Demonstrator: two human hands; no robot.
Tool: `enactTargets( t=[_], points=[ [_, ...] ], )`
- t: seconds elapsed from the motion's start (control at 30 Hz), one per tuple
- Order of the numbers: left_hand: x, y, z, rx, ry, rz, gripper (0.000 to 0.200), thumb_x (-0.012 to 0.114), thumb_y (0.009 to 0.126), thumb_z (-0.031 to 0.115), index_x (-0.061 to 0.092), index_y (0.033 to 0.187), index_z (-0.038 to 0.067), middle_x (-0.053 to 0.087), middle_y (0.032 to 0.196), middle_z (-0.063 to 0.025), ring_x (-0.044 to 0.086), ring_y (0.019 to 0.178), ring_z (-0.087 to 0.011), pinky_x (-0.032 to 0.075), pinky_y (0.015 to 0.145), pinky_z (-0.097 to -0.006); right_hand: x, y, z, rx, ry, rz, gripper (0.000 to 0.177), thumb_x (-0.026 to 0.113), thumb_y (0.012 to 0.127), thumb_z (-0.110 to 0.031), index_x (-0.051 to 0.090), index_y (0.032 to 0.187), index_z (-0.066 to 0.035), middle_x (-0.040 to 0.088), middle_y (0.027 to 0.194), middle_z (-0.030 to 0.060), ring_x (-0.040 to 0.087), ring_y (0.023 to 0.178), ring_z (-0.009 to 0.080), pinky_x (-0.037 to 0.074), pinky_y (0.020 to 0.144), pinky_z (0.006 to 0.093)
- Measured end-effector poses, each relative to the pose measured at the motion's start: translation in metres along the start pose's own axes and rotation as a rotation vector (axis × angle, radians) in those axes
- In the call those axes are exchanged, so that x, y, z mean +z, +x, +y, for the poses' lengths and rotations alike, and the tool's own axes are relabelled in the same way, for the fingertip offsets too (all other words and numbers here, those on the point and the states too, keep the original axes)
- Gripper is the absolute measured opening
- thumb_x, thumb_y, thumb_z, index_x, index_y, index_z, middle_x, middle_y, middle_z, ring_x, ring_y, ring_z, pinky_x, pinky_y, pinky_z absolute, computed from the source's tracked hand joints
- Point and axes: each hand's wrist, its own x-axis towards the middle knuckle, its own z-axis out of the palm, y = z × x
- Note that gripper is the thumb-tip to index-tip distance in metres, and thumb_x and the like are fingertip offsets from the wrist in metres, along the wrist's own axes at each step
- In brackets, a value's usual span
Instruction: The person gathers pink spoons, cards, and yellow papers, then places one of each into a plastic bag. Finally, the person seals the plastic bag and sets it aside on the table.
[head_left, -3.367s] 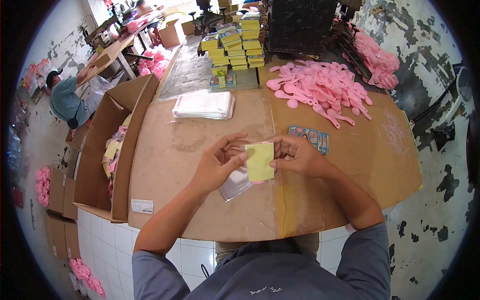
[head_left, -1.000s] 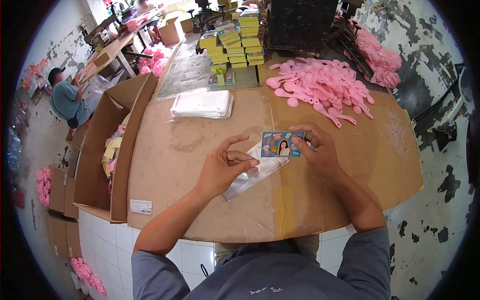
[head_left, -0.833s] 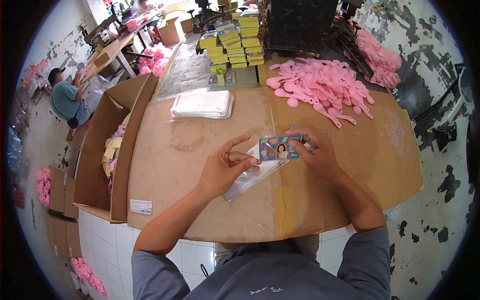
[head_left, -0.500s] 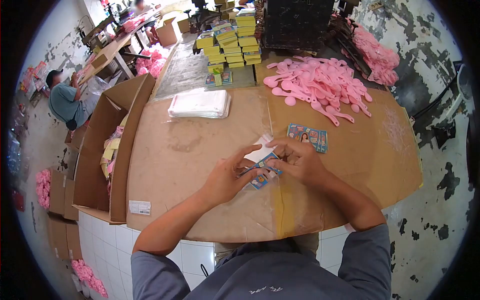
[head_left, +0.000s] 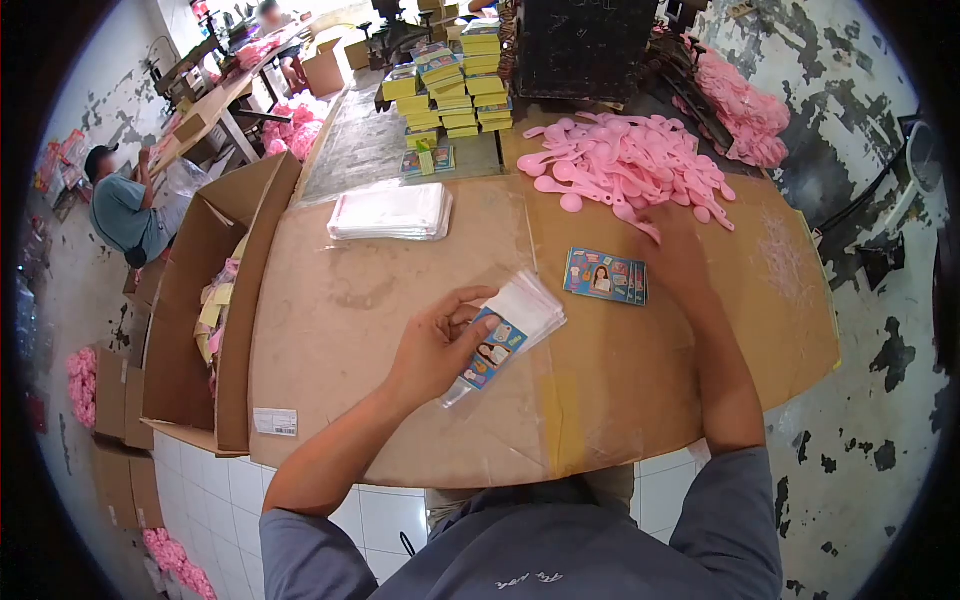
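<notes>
My left hand (head_left: 440, 345) is closed on several clear plastic bags (head_left: 525, 308), thumb pressed on top. A blue printed card (head_left: 493, 350) with a person's picture lies in or on the top bag, under the thumb. My right hand (head_left: 672, 240) is stretched out at the near edge of a heap of pink plastic spoons (head_left: 640, 160). Its fingers are blurred and overlap a spoon handle there, so I cannot tell whether they grip it. Just left of the right wrist, a few more blue cards (head_left: 603, 275) lie fanned on the cardboard-covered table (head_left: 390, 300).
A pile of flat clear bags (head_left: 390, 212) sits at the table's back left. Behind it rise stacks of yellow-edged cards (head_left: 455, 95). A tall open carton (head_left: 235, 300) with scraps stands along the left edge. Another person (head_left: 130, 210) sits far left.
My right hand has left the card and bags and moved up and right to the spoons. My left hand keeps hold of the bags, with the card now lying flat in view.
</notes>
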Motion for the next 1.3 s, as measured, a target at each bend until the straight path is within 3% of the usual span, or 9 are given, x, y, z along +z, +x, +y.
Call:
enactTargets(
  t=[0.03, 0.1, 0.23, 0.43, 0.73, 0.93, 1.1, 1.23, 1.3],
  points=[
    [-0.003, 0.001, -0.002, -0.005, -0.027, 0.003, 0.036, 0.065, 0.1, 0.003, 0.057, 0.135, -0.001, 0.075, 0.101, -0.0091, 0.069, 0.083, -0.0075, 0.055, 0.068, -0.0238, 0.004, -0.002, 0.024, 0.038, -0.088, 0.1, 0.019, 0.072, 0.085, -0.009, 0.068, 0.103, -0.004, 0.067, 0.101, 0.0126, 0.064, 0.101, 0.032, 0.052, 0.083, 0.0445],
    [-0.004, 0.003, -0.003, -0.001, -0.066, 0.003, 0.036, 0.065, 0.1, 0.003, 0.057, 0.134, -0.001, 0.075, 0.101, -0.0087, 0.069, 0.085, -0.0078, 0.055, 0.07, -0.0237, 0.006, -0.007, 0.046, 0.096, -0.03, 0.016, 0.019, 0.067, 0.09, -0.009, 0.068, 0.107, -0.003, 0.067, 0.104, 0.0144, 0.066, 0.097, 0.0296, 0.052, 0.083, 0.0407],
    [-0.002, 0.002, -0.002, 0.039, -0.127, 0.006, 0.036, 0.065, 0.101, 0.005, 0.056, 0.134, -0.002, 0.075, 0.101, -0.0082, 0.069, 0.088, -0.0079, 0.055, 0.073, -0.0232, -0.003, -0.004, 0.019, 0.214, 0.148, 0.025, 0.018, 0.063, 0.095, -0.01, 0.069, 0.11, -0.002, 0.069, 0.103, 0.0146, 0.066, 0.091, 0.0244, 0.052, 0.081, 0.0356],
    [-0.003, 0.004, -0.014, 0.063, -0.099, -0.006, 0.034, 0.066, 0.099, 0.005, 0.059, 0.132, -0.002, 0.075, 0.104, -0.0096, 0.07, 0.088, -0.0095, 0.057, 0.075, -0.0233, -0.016, -0.017, -0.065, -0.143, 0.684, -0.195, 0.017, 0.063, 0.092, -0.006, 0.073, 0.105, -0.002, 0.064, 0.093, 0.0092, 0.061, 0.081, 0.0192, 0.048, 0.07, 0.0321],
    [-0.002, 0.0, -0.011, 0.008, 0.123, -0.067, 0.024, 0.068, 0.1, 0.009, 0.07, 0.121, -0.001, 0.075, 0.1, -0.0067, 0.068, 0.086, -0.006, 0.055, 0.072, -0.0225, -0.015, -0.026, -0.099, -0.249, 0.669, -0.243, 0.016, 0.061, 0.093, -0.003, 0.073, 0.103, -0.003, 0.062, 0.091, 0.0095, 0.06, 0.076, 0.0236, 0.049, 0.07, 0.0364],
    [0.006, -0.003, -0.004, -0.003, 0.11, -0.08, 0.025, 0.068, 0.1, 0.011, 0.069, 0.122, -0.002, 0.074, 0.1, -0.0054, 0.067, 0.085, -0.0069, 0.054, 0.072, -0.0227, 0.005, -0.036, -0.113, -0.209, 0.676, -0.29, 0.041, 0.059, 0.097, -0.008, 0.057, 0.138, -0.003, 0.063, 0.13, 0.0188, 0.064, 0.115, 0.0339, 0.05, 0.095, 0.0376],
    [0.003, -0.001, -0.014, -0.022, -0.112, -0.131, 0.025, 0.066, 0.101, 0.011, 0.066, 0.123, -0.001, 0.074, 0.102, -0.0053, 0.066, 0.087, -0.0063, 0.053, 0.074, -0.0233, 0.006, -0.041, -0.127, -0.251, 1.081, -0.547, 0.058, 0.053, 0.102, -0.013, 0.035, 0.156, -0.001, 0.047, 0.153, 0.0211, 0.048, 0.139, 0.0381, 0.037, 0.115, 0.0417],
    [-0.004, 0.001, -0.01, -0.045, -0.253, -0.241, 0.029, 0.064, 0.103, 0.013, 0.06, 0.128, -0.002, 0.075, 0.102, -0.0062, 0.067, 0.091, -0.0073, 0.054, 0.08, -0.025, -0.008, -0.029, -0.127, -0.131, 1.392, -0.463, 0.049, 0.058, 0.099, -0.01, 0.05, 0.147, -0.002, 0.047, 0.154, 0.0178, 0.048, 0.139, 0.0361, 0.038, 0.114, 0.0444],
    [-0.005, 0.001, -0.009, -0.031, -0.288, -0.307, 0.033, 0.064, 0.103, 0.014, 0.058, 0.131, -0.002, 0.075, 0.105, -0.0074, 0.067, 0.096, -0.0086, 0.054, 0.085, -0.0264, -0.019, -0.025, -0.131, -0.37, 0.992, -0.47, 0.036, 0.063, 0.096, -0.007, 0.062, 0.131, -0.004, 0.054, 0.146, 0.0151, 0.053, 0.133, 0.0335, 0.041, 0.112, 0.0438]
  ],
)
